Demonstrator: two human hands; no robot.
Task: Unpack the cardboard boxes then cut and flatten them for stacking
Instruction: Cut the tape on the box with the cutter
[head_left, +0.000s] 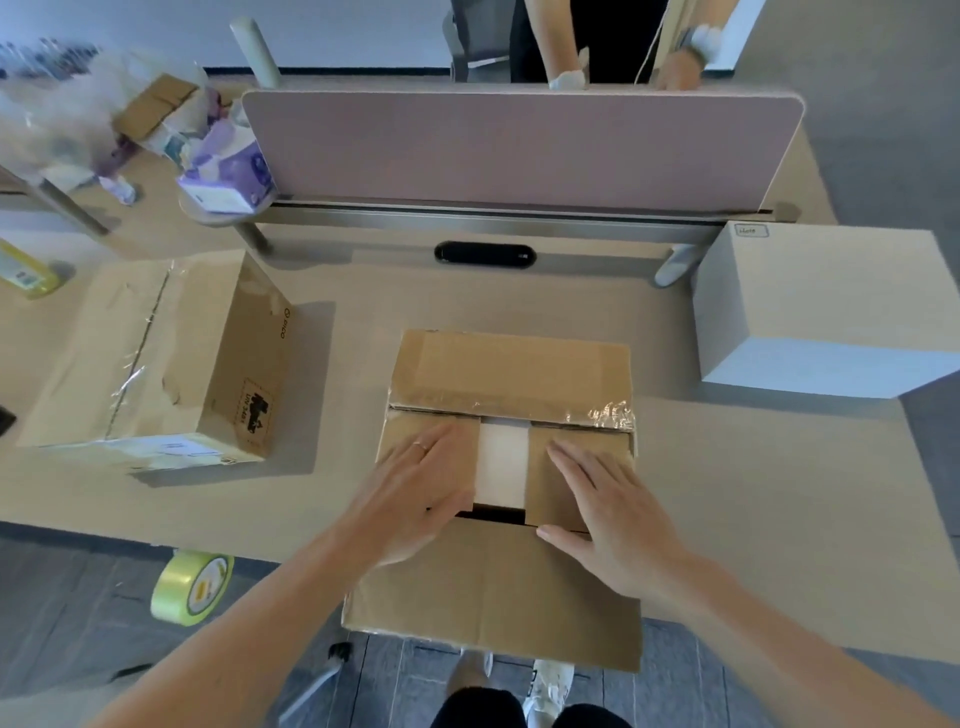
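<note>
- Hands: the left hand (415, 488) and right hand (618, 519) both lie palm-down with fingers straight, gripping nothing; each presses one inner flap of the open brown cardboard box (511, 364).
- Task object: this box sits at the near edge of the table, directly in front of the person. Its near outer flap (493, 587) hangs out over the edge, and its far outer flap carries crinkled clear tape (608, 413).
- Contents: a white flat-topped item (501, 462) shows in the gap between the two inner flaps. What it is cannot be told.
- Step in hand, as judged: opening the box for unpacking. The next move calls for spreading both inner flaps apart, then lifting the white item clear.
- Remaining work: a second brown cardboard box sealed with clear tape (156, 364) lies well to the left, unopened. No cutting tool is visible.
- Surface: a pale wood-grain table (727, 493) also bears a plain white rectangular box (831, 312) at far right.
- Room: a dusty-pink desk divider panel (519, 150) stands behind. A purple-and-white tissue pack (228, 171) rests at its left end, and another person's gloved hand (569, 78) appears beyond it.
- Floor: a yellow-green roll of tape (192, 587) shows below the table edge against grey flooring.
</note>
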